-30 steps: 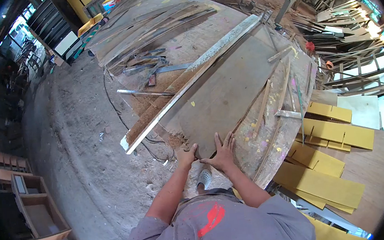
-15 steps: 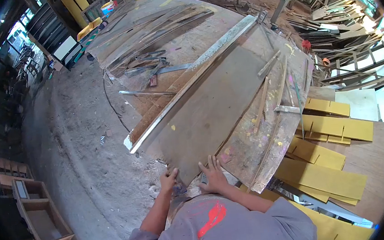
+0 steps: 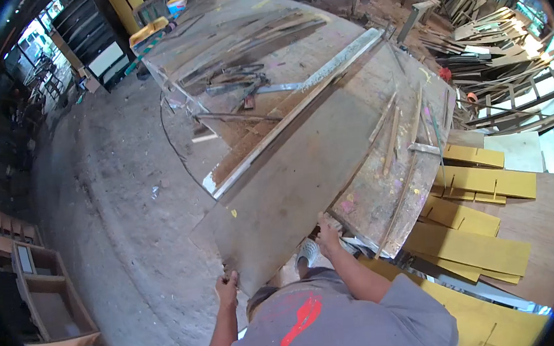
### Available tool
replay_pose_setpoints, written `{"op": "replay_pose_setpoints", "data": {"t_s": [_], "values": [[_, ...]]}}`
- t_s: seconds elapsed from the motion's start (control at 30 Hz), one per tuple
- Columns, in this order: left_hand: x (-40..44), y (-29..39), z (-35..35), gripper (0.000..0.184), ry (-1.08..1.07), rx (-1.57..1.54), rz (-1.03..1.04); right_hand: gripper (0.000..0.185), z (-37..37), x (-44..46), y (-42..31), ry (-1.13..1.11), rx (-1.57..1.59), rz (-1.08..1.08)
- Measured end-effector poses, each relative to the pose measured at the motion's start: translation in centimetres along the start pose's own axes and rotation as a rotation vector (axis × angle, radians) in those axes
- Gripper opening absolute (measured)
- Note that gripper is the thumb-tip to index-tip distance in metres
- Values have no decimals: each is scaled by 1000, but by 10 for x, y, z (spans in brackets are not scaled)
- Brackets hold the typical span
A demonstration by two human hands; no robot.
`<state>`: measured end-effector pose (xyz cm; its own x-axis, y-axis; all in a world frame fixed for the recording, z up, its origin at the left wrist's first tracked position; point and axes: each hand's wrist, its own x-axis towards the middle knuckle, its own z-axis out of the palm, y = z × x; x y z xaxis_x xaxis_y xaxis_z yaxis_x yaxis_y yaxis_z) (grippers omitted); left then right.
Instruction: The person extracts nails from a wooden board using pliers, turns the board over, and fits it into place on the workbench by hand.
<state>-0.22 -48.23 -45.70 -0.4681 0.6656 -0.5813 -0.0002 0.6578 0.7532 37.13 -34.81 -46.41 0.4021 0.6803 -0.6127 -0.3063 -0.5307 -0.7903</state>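
Observation:
A large grey-brown wooden sheet (image 3: 285, 195) lies slanted across the worktable, its near end sticking out past the table edge toward my body. My left hand (image 3: 227, 287) pinches the sheet at its near left edge, fingers closed. At the right edge of the sheet, my right hand (image 3: 327, 236) is closed on it close to the table's near corner. A long wooden straightedge-like bar (image 3: 298, 115), pale along its front, lies along the far left side of the sheet.
Thin wood strips (image 3: 389, 140) lie on the worktable (image 3: 359, 208) to the right. Several yellow panels (image 3: 482, 178) stand at the right. Scrap wood (image 3: 490, 49) is piled at the back right. A wooden cabinet frame (image 3: 57, 297) sits on the floor at left.
The sheet has come toward my body, over the table edge. My left hand has moved down and left; my right hand has moved right, its spread fingers now closed at the sheet's edge.

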Motion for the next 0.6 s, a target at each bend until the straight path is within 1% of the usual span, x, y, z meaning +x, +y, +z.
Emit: {"op": "replay_pose_setpoints", "data": {"t_s": [0.07,0.13,0.17,0.23,0.27,0.33,0.4,0.43,0.47,0.53,0.57,0.6], "values": [[-1,-4,-5,36,-32,-45,25,55,13,20,12,-157,442,-19],[-15,-7,-14,38,-91,-65,6,52,15,19,18,-177,339,-58],[-13,-9,-23,38,-85,-38,-14,50,18,20,19,-192,292,-82],[-9,-25,-47,39,-75,15,-54,46,25,-2,22,-289,326,-42],[-5,-35,-55,40,-17,-64,-46,44,27,-14,27,-339,338,-22],[5,-65,-70,41,111,-224,-41,43,31,-17,59,-416,320,118],[24,-97,-82,43,280,-318,54,41,36,-27,83,-511,325,256],[23,-96,-87,45,366,-362,101,40,35,-37,90,-562,337,324],[22,-96,-92,47,475,-209,17,38,36,-44,93,-615,346,389],[-5,-66,-100,53,686,105,-164,35,36,-67,102,-621,311,335],[-5,-75,-102,55,705,26,-147,33,37,-73,103,-626,291,302],[-11,-84,-106,57,721,-51,-129,31,34,-77,108,-622,283,345]]}}
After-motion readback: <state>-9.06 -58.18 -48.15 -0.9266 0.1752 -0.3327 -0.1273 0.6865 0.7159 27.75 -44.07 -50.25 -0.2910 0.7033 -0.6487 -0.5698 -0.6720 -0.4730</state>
